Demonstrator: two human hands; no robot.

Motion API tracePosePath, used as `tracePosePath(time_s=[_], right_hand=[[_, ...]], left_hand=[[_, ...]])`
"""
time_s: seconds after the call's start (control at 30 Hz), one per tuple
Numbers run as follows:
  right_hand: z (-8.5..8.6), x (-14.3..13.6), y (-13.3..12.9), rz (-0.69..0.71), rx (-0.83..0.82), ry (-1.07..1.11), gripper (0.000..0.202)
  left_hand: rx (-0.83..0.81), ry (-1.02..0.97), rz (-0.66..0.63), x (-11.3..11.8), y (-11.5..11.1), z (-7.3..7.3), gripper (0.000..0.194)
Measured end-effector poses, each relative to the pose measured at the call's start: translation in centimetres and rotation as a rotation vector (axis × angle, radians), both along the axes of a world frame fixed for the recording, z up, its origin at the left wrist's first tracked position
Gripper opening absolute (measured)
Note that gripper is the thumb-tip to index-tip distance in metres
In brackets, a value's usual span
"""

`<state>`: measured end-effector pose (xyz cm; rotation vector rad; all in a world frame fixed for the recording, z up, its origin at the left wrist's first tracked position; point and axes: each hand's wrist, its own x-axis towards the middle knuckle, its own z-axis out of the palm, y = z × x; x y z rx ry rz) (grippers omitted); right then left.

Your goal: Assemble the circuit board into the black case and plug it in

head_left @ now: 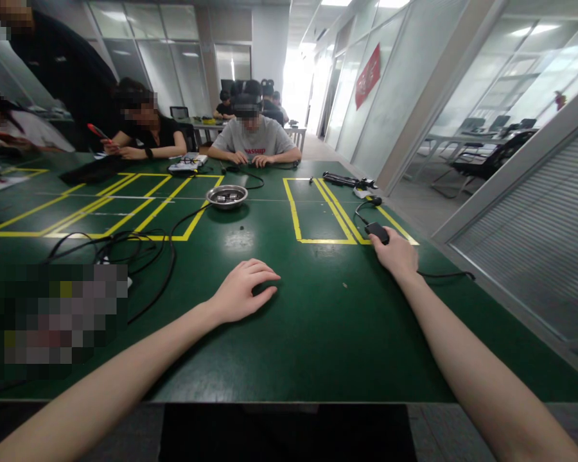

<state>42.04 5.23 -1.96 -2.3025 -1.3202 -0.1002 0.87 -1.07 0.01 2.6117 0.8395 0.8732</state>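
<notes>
My left hand (246, 289) rests on the green table (279, 359), its fingers loosely stretched and the thumb apart, with nothing in it. At the right, my right hand (399, 253) is closed around a small black box-shaped device (377, 232). A thin black cable runs from the far end of that device toward a small round black piece (376, 201). Another dark cable (446, 275) lies beside my right wrist. Beyond my left hand stands a shiny metal bowl (227, 197) with several small metal parts in it.
Yellow tape lines (295, 215) mark rectangles on the table. Tangled black cables (120, 247) lie at the left near a blurred-out patch. A black tripod-like object (347, 180) lies at the far right. Across the table sits a person in a grey shirt (254, 136); others are at the left.
</notes>
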Motion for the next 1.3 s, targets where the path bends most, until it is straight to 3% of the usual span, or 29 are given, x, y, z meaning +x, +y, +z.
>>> tracePosePath(time_s=[0.17,0.37,0.93,1.3], right_hand=[[0.1,0.5,-0.1,-0.078,-0.033,-0.013,0.055],[0.4,0.6,-0.4,-0.079,-0.021,-0.027,0.054],[-1.6,3.2,1.1,-0.097,0.154,0.11,0.046],[-0.6,3.3,0.3,-0.125,0.188,0.194,0.048]], left_hand=[[-0.004,-0.001,-0.013,0.2,-0.1,0.1,0.017],[-0.005,0.004,-0.015,0.1,0.0,0.1,0.017],[-0.065,0.018,-0.058,0.0,-0.1,-0.1,0.03],[-0.08,0.029,-0.075,0.1,-0.2,0.1,0.029]])
